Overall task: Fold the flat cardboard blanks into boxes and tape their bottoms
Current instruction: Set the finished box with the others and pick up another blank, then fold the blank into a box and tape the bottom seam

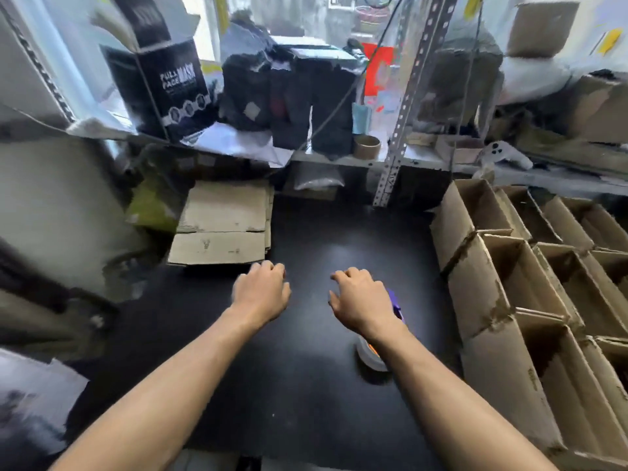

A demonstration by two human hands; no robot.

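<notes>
Black worktop (299, 385) spreads under my forearms, a tape dispenser (372, 356) beneath my right wrist. My left hand (261, 288) and right hand (360, 300) hover, fingers loosely curled, holding nothing. Flat cardboard blanks (221, 226) lie stacked just beyond my left hand; folded boxes (530, 287) stand right.

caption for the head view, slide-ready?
Both empty hands, left hand and right hand, hover over the black table between flat blanks and folded boxes.

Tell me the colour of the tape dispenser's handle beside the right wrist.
Purple, on the tape dispenser partly hidden by the right hand; only the head view shows it.
</notes>
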